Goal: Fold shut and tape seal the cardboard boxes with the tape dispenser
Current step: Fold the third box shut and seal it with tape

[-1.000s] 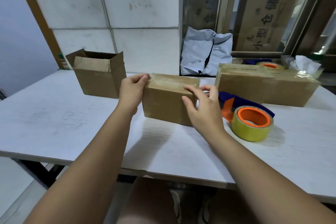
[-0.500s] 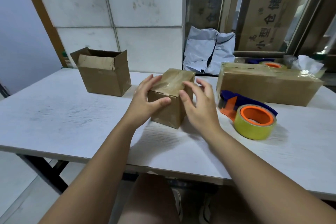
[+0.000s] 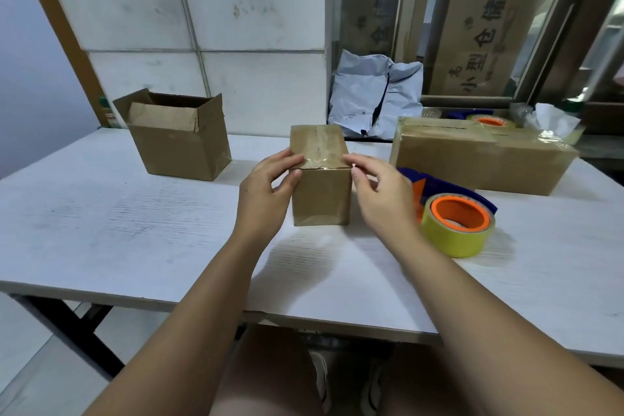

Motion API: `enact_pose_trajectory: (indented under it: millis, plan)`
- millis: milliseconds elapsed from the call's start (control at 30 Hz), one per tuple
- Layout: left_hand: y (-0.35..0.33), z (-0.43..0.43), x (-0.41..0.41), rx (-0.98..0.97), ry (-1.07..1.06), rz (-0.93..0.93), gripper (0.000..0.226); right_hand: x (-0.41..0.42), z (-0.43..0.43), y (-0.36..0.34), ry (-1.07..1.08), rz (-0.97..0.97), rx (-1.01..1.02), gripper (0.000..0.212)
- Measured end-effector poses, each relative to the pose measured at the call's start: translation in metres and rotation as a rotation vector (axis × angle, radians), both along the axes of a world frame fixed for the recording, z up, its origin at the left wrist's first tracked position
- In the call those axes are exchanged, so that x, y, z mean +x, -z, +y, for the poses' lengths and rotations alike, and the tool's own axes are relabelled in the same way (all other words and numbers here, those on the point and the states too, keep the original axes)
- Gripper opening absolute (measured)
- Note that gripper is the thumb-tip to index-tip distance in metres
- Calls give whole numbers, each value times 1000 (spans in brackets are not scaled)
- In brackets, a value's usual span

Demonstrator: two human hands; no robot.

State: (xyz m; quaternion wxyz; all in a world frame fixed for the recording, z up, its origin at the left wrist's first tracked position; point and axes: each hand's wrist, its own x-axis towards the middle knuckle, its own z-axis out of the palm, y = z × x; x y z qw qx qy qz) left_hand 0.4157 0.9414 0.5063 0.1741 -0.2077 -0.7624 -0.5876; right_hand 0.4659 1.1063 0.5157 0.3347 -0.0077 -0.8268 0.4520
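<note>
printed in dark characters on the tall cardboard carton (image 3: 486,27) at the upper right, turned sideways: 仓储 in the larger line, 小型 lower down on the same face. alongside, a column of smaller characters, too small and blurred to make out. on the dimmer carton (image 3: 363,27) to its left, faintly, 仓 and one more character, not legible.

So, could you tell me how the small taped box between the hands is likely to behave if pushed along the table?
The small box probably slides rather than tips: it sits flat on the smooth table. Taped across its top seam, it should feel stiff. The left hand and right hand grip its top corners, hinting it is light.
</note>
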Motion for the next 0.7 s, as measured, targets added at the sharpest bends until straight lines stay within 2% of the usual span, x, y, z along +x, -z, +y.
enact_pose_trajectory:
  millis: [67,133,233,300,400,500,700]
  plan:
    - [-3,7,7,-50,-79,69,30,6,13,-10,85,36,20,28]
    - [-2,17,15,-159,-165,162,32,11,30,-21,211,-27,93,34]
    - [4,31,24,-354,-294,356,36,14,59,-35,375,-375,390,48]
    - [5,41,25,-459,-326,459,40,15,75,-39,406,-613,552,54]
    - [4,51,25,-559,-266,397,52,13,93,-38,354,-835,658,52]
    - [3,56,25,-646,-225,363,58,12,106,-36,305,-967,707,49]
    - [-5,59,20,-673,-128,345,49,11,117,-30,346,-1039,758,27]
